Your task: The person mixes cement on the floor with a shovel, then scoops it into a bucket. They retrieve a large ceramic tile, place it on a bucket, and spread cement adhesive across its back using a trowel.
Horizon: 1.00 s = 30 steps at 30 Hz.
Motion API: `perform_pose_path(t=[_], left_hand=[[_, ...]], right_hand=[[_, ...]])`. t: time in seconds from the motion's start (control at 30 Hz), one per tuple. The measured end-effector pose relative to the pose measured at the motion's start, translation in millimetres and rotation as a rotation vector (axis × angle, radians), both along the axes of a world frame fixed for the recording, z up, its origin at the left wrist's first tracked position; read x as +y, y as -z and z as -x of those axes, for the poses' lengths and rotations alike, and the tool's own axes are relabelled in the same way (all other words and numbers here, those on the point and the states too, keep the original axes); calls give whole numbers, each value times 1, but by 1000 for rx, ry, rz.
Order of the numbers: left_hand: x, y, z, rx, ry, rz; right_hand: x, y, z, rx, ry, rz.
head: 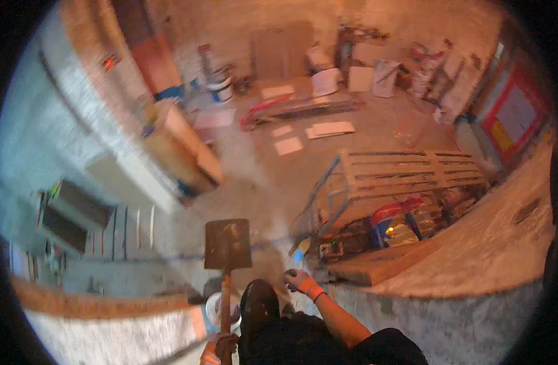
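Observation:
A flat-bladed shovel [227,244] stands out in front of me, its blade up the picture and its wooden handle running down towards my body. My left hand [226,345], in a dark-fingered glove with an orange cuff, grips the handle near the bottom of the view. Behind the handle is a white bucket [214,309], partly hidden by it. My right hand [300,282] wears a glove with dark fingertips and is held out right of my dark shoe [259,299]. Its fingers are bent, and blur hides whether anything is in them.
A slatted wooden rack [411,171] stands at the right, with a tool-filled space and a wooden board [374,269] below it. Farther off are a long red-ended tool [301,109], pale boards [331,129], sacks [325,82] and buckets [220,89]. A large box-like object [183,146] stands left.

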State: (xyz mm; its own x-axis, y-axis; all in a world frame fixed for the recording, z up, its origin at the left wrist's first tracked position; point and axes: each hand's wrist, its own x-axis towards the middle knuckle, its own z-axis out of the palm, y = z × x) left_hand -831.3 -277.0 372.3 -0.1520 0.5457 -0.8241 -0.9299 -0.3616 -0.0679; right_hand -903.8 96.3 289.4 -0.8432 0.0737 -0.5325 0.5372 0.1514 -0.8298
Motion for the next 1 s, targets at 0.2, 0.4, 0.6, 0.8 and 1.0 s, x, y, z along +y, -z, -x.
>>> perform_pose_path(t=[0.2,0.4,0.6,0.8,1.0], left_hand=[[95,17,267,290,313,301],[203,-2,507,668,681,388],[338,-26,667,1023,993,414],[526,-18,789,1279,1144,427],[750,-64,881,1208,1343,131]], right_hand=[[101,10,144,-29,273,-45],[201,-7,235,-26,724,-322],[306,-51,292,150,1128,-33],[456,-27,377,333,1622,425],[582,-22,443,-161,1392,-107]])
